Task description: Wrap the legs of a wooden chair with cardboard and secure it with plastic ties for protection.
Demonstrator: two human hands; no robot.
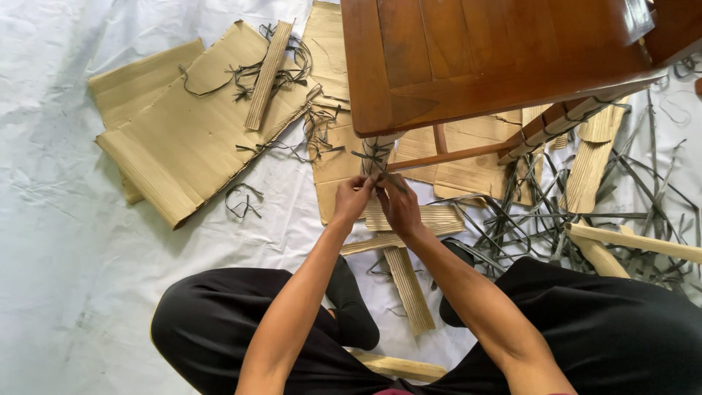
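— Hands first: left hand [354, 197] and right hand [398, 206] close together, fingers pinched narrow on a dark strap [373, 159] at the cardboard-wrapped leg [378, 150] of the wooden table [468, 58].

— Further out?

— Loose cardboard strips [409, 289] below the wrists, flat cardboard sheets [186, 139] well left, tangled cut straps [541, 219] right.

— Risks?

— Probably strap slipping from the pinch, wrap sliding down the leg; possibly thin strap edge nicking a finger under hard pull.
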